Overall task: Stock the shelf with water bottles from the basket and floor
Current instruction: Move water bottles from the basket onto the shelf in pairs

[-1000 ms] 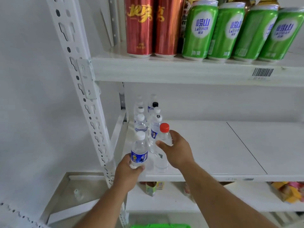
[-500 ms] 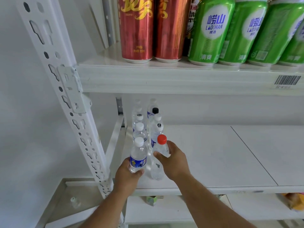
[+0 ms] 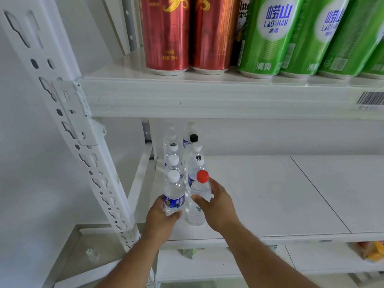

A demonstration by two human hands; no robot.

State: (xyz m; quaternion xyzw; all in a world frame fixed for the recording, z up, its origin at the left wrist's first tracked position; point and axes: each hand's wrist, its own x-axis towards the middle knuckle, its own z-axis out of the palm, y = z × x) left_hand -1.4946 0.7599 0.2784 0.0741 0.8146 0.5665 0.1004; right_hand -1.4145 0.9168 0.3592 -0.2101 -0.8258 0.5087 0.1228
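Note:
Two rows of clear water bottles [image 3: 174, 163] stand at the left end of the white middle shelf [image 3: 259, 194]. My left hand [image 3: 161, 218] grips the front bottle of the left row, a white-capped bottle with a blue label [image 3: 174, 197]. My right hand [image 3: 219, 206] grips the red-capped bottle [image 3: 200, 196] at the front of the right row. Both bottles stand upright near the shelf's front edge. The basket is out of sight.
Red cans [image 3: 166, 34] and green cans [image 3: 268, 36] fill the upper shelf, whose front edge [image 3: 187, 98] hangs above the bottles. A perforated white upright [image 3: 68, 125] runs down the left side. One small bottle [image 3: 91, 254] lies on the floor ledge at lower left. Packets [image 3: 372, 251] sit on the lower shelf.
Both hands have pushed their bottles a little further back onto the shelf, up against the rows. The camera has moved closer and tilted slightly upward.

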